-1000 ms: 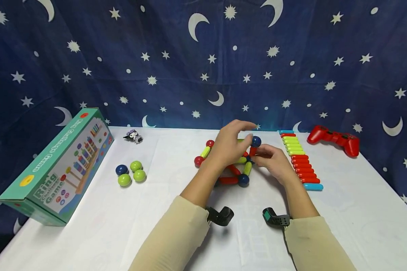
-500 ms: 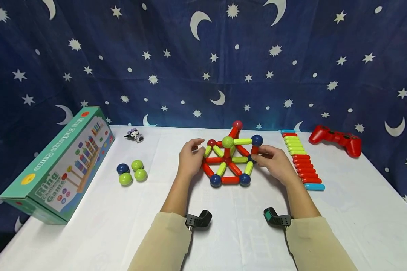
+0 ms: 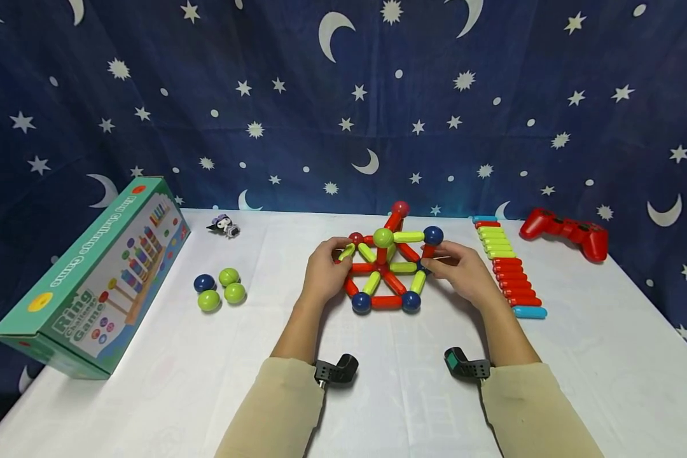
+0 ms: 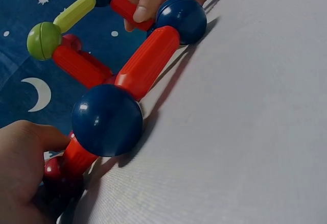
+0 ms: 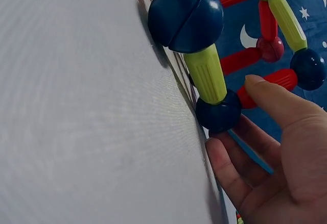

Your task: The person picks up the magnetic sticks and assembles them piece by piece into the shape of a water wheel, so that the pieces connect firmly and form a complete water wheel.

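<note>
1. Taking the frame of rods and balls (image 3: pixel 381 268) as the middle of our dial, with twelve toward the starry backdrop (image 3: pixel 298 95), we start at nine o'clock, where a green game box (image 3: pixel 105 280) stands well apart on the white tabletop (image 3: pixel 206 388).
2. Nearer, also about nine o'clock, we see a loose navy ball (image 3: pixel 204 284) and three green balls (image 3: pixel 235 293); a small figurine (image 3: pixel 225 226) lies between nine and ten.
3. At the frame's nine o'clock edge is the left hand (image 3: pixel 323 272), its grip clamped on the rim, thumb and fingers about the corner. A second ago it was over the upper tier; now it has come round to this side.
4. The frame rests upright on the tabletop between both hands. That shift leaves the upper tier uncovered: a green rod (image 3: pixel 408 236) bridges from the upper green ball (image 3: pixel 383 238) to the upper navy ball (image 3: pixel 433 235) untouched, so we judge this link made and the hands to be steadying the whole.
5. At three o'clock the right hand (image 3: pixel 462 270) has held its place, its grip clamped on the red upright (image 5: pixel 276 80), fingers against the lower navy ball (image 5: pixel 218 113).
6. Beyond, about three o'clock, runs a row of spare rods (image 3: pixel 509 277); a red game controller (image 3: pixel 565 234) lies between two and three.
</note>
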`<state>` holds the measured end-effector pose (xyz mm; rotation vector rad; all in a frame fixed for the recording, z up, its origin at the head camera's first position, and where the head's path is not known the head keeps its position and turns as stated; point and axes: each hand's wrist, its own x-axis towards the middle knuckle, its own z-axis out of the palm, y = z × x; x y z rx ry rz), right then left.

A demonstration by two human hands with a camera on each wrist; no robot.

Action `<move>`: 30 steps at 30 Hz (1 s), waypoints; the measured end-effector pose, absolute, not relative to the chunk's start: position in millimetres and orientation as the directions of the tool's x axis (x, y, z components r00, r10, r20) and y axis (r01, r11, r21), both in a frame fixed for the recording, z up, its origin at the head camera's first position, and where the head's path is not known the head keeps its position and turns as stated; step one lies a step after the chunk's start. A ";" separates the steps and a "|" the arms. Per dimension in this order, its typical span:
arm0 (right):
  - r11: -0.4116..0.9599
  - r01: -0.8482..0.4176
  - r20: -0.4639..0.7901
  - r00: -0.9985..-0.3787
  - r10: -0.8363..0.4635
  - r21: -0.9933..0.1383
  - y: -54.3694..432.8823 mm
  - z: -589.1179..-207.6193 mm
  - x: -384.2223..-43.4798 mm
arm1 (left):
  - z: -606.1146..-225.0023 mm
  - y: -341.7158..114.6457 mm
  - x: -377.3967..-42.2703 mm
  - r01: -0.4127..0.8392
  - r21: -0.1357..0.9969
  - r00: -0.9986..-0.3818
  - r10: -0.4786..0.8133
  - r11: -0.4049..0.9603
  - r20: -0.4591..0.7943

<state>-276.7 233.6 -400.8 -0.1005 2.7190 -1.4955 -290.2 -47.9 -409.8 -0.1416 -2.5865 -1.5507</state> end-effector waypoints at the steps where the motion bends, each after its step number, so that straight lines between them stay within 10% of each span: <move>1: 0.535 -0.044 0.003 -0.997 -0.077 -0.844 233.4 -400.7 -277.0 | -409.6 -47.5 -289.6 0.140 0.865 -0.989 0.018 0.481 0.150; 30: 0.550 -0.048 0.011 -0.997 -0.071 -0.834 232.3 -400.3 -274.1 | -410.0 -47.5 -286.8 0.123 0.857 -0.990 0.007 0.501 0.139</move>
